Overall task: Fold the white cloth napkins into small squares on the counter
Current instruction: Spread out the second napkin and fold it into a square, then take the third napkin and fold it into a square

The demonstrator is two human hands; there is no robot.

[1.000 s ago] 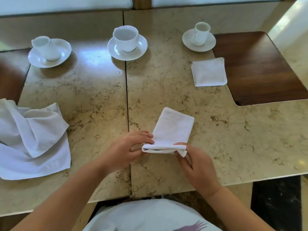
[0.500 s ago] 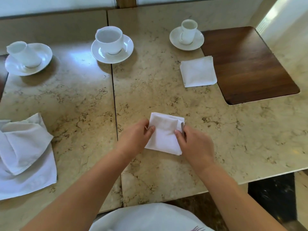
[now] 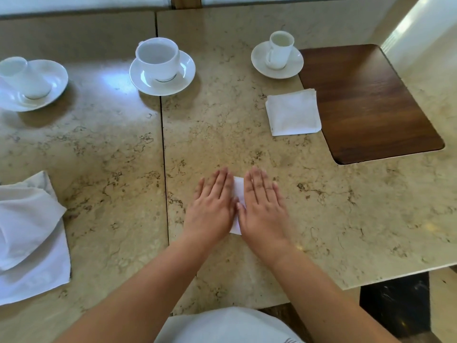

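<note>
1. The left hand [image 3: 212,206] and right hand [image 3: 263,206] lie flat side by side, fingers straight, pressing on the folded napkin [image 3: 238,194] near the worktop's [image 3: 222,134] near edge.
2. Only a narrow white strip of that napkin shows between the hands.
3. A finished napkin square [image 3: 293,112] lies toward the far right, touching the edge of the wooden inset [image 3: 371,102].
4. A heap of unfolded napkins [image 3: 29,233] sits at the left edge.
5. Three cups on saucers [image 3: 162,66] stand along the far edge.
</note>
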